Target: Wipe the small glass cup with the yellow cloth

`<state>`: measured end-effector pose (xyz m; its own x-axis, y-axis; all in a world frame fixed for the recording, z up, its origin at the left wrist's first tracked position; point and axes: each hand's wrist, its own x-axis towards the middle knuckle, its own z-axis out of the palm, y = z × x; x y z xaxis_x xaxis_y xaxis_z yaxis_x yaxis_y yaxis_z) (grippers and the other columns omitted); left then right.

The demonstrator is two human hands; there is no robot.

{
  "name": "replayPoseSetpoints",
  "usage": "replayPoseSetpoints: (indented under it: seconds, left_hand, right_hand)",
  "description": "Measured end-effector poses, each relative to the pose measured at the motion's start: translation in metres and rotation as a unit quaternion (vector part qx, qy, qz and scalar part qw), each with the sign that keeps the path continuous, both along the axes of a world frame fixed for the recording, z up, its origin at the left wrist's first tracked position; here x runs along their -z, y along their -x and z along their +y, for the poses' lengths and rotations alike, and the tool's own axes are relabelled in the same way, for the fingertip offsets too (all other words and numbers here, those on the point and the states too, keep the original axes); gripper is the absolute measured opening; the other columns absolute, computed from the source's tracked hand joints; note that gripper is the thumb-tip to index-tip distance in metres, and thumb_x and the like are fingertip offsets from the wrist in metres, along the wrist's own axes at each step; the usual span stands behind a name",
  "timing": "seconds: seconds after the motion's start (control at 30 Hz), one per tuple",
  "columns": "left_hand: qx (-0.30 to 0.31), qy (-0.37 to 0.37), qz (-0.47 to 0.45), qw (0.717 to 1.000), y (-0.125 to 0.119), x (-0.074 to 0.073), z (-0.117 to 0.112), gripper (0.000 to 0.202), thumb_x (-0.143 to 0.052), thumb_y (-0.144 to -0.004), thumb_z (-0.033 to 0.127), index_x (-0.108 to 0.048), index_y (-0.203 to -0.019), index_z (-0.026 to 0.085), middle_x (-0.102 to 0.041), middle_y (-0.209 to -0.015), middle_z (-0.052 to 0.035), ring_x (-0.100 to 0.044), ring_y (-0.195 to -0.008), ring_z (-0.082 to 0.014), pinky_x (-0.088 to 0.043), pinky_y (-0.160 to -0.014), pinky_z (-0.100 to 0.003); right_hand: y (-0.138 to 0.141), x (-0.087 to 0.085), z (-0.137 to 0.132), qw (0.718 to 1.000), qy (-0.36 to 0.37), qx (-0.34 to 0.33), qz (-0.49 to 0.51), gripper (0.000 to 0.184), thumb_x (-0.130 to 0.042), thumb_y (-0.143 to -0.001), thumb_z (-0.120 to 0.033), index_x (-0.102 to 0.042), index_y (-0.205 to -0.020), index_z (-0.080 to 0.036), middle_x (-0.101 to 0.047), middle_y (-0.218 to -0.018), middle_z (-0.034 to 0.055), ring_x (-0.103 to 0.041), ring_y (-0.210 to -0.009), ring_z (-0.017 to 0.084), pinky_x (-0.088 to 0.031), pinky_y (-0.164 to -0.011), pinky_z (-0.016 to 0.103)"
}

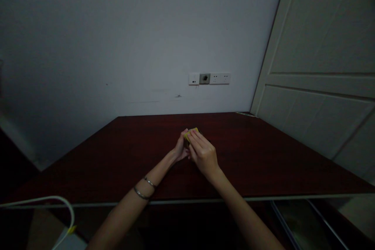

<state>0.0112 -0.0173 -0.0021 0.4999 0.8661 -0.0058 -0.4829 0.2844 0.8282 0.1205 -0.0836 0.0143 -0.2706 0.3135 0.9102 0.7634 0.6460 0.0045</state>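
Note:
Both my hands meet above the middle of the dark red table. My left hand [181,148], with two bracelets on its forearm, is closed around the left side of a small item, most of which is hidden. My right hand [204,151] lies over the top of it, fingers together and pressed on a small yellow piece [187,135]. Something dark shows beneath the yellow piece, between the hands. I cannot tell whether the yellow piece is separate from the dark part or one thing with it.
The dark red table [131,136] runs back to a pale wall with a row of sockets [219,78]. A panelled white door [319,58] stands along the right side. A white cable [63,200] loops over the front left edge. Below the right front edge is an open drawer-like frame [304,222].

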Motion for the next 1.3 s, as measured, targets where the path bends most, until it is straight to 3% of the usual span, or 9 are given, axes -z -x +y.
replayPoseSetpoints:
  seconds: [0.17, 0.3, 0.43, 0.6, 0.7, 0.93, 1.07, 1.3]
  left_hand:
    - [-0.028, 0.005, -0.026, 0.999, -0.001, -0.011, -0.001, 0.053, -0.04, -0.074, 0.057, -0.063, -0.075, 0.01, -0.065, -0.064, -0.0087, -0.061, -0.06, -0.0169, -0.048, -0.06, -0.025]
    - [-0.028, -0.011, -0.026, 0.999, 0.0, -0.018, 0.002, 0.061, -0.037, -0.073, 0.062, -0.063, -0.076, 0.007, -0.064, -0.063, -0.0108, -0.06, -0.057, -0.0169, -0.047, -0.057, -0.026]
    - [-0.015, -0.021, -0.009, 1.0, 0.005, -0.012, 0.006, 0.057, -0.038, -0.073, 0.062, -0.062, -0.074, 0.01, -0.06, -0.053, -0.006, -0.055, -0.047, -0.0135, -0.045, -0.049, -0.024]
    - [0.029, -0.007, 0.073, 0.997, 0.006, -0.003, 0.003, 0.058, -0.033, -0.073, 0.065, -0.054, -0.056, 0.015, -0.046, -0.035, -0.0005, -0.038, -0.026, -0.0095, -0.031, -0.029, -0.022]
    - [0.028, -0.005, 0.071, 0.997, 0.007, -0.006, 0.002, 0.059, -0.032, -0.072, 0.066, -0.055, -0.057, 0.014, -0.046, -0.035, -0.0004, -0.036, -0.025, -0.0091, -0.029, -0.027, -0.021]
    - [0.018, -0.009, 0.035, 0.999, 0.012, -0.017, 0.006, 0.066, -0.03, -0.071, 0.069, -0.059, -0.064, 0.011, -0.047, -0.036, -0.0014, -0.036, -0.026, -0.0078, -0.029, -0.029, -0.02]
    - [0.036, -0.005, 0.053, 0.998, 0.01, -0.012, 0.004, 0.062, -0.031, -0.071, 0.068, -0.057, -0.059, 0.013, -0.045, -0.034, 0.0001, -0.03, -0.023, -0.0071, -0.028, -0.025, -0.021]
    - [0.061, 0.001, 0.055, 0.997, 0.007, -0.004, 0.003, 0.06, -0.032, -0.07, 0.068, -0.051, -0.051, 0.015, -0.047, -0.036, 0.0001, -0.031, -0.021, -0.0078, -0.031, -0.023, -0.022]
  right_hand:
    - [0.004, 0.013, -0.014, 1.0, 0.002, 0.002, 0.006, 0.038, -0.045, -0.081, -0.008, -0.054, -0.117, -0.013, -0.058, -0.118, 0.0115, -0.047, -0.117, 0.022, -0.044, -0.097, 0.037]
    - [0.007, 0.021, -0.019, 1.0, 0.01, 0.006, -0.009, 0.037, -0.044, -0.081, -0.007, -0.056, -0.115, -0.012, -0.06, -0.114, 0.0123, -0.05, -0.115, 0.023, -0.046, -0.094, 0.037]
    - [0.005, 0.012, -0.01, 1.0, 0.019, 0.002, -0.007, 0.035, -0.045, -0.081, -0.009, -0.057, -0.114, -0.013, -0.06, -0.114, 0.0117, -0.051, -0.114, 0.022, -0.046, -0.095, 0.037]
    - [-0.001, -0.005, 0.001, 1.0, 0.016, 0.021, 0.002, 0.034, -0.044, -0.081, -0.009, -0.058, -0.112, -0.009, -0.059, -0.116, 0.0125, -0.05, -0.115, 0.023, -0.043, -0.098, 0.036]
    - [-0.001, -0.004, -0.001, 1.0, 0.015, 0.019, 0.007, 0.034, -0.044, -0.081, -0.009, -0.058, -0.112, -0.009, -0.058, -0.117, 0.0125, -0.049, -0.115, 0.023, -0.043, -0.098, 0.036]
    - [0.008, 0.016, -0.014, 0.999, 0.027, -0.002, 0.017, 0.037, -0.045, -0.081, -0.008, -0.056, -0.115, -0.014, -0.06, -0.115, 0.0109, -0.05, -0.114, 0.022, -0.045, -0.096, 0.037]
    - [0.003, 0.009, -0.006, 0.999, 0.031, 0.004, 0.019, 0.036, -0.044, -0.081, -0.008, -0.057, -0.114, -0.013, -0.06, -0.115, 0.0117, -0.05, -0.114, 0.023, -0.045, -0.096, 0.037]
    - [-0.004, -0.005, 0.003, 0.999, 0.021, 0.007, 0.03, 0.039, -0.044, -0.08, -0.008, -0.055, -0.117, -0.014, -0.058, -0.117, 0.0108, -0.048, -0.116, 0.023, -0.045, -0.096, 0.038]
